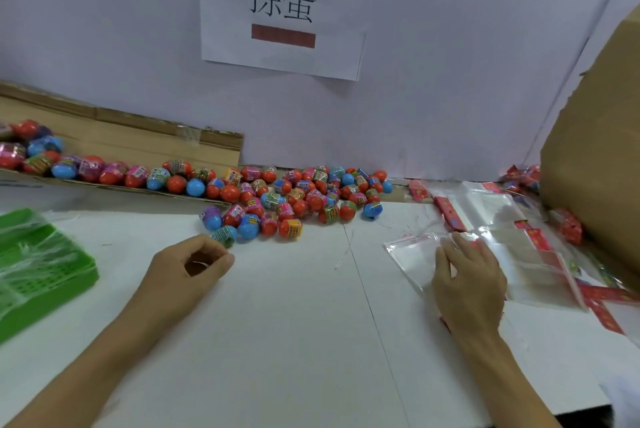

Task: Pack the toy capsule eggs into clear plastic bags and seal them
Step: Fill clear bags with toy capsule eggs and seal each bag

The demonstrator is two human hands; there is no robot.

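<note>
- The capsule eggs (277,199) lie in a loose heap along the back of the white surface (294,323), spilling out of a flattened cardboard tray (121,140) on the left; the nearest ones sit just beyond the left hand.
- The left hand (187,268) hovers at the near edge of the heap, its fingers (221,254) curled into a loose ring with nothing inside; one green-banded egg (224,235) lies right at the fingertips, touching or nearly so.
- The right hand (467,278) lies flat on the top clear plastic bag (415,254) of a spread stack, fingers straight and pressing it down, not gripping.
- The eggs look hard, smooth and light. Being rounded, they are likely to roll or squirt out of a weak pinch, so I would take one around its printed middle band, thumb against two fingers.
- The bags look thin, limp and slick and will probably cling to one another. Peeling one off at its open edge or corner seems the surest hold.
- A green plastic basket (41,271) draped in film sits at the far left, red header cards (533,237) lie among the bags, and a large cardboard box (595,157) stands at the right.
</note>
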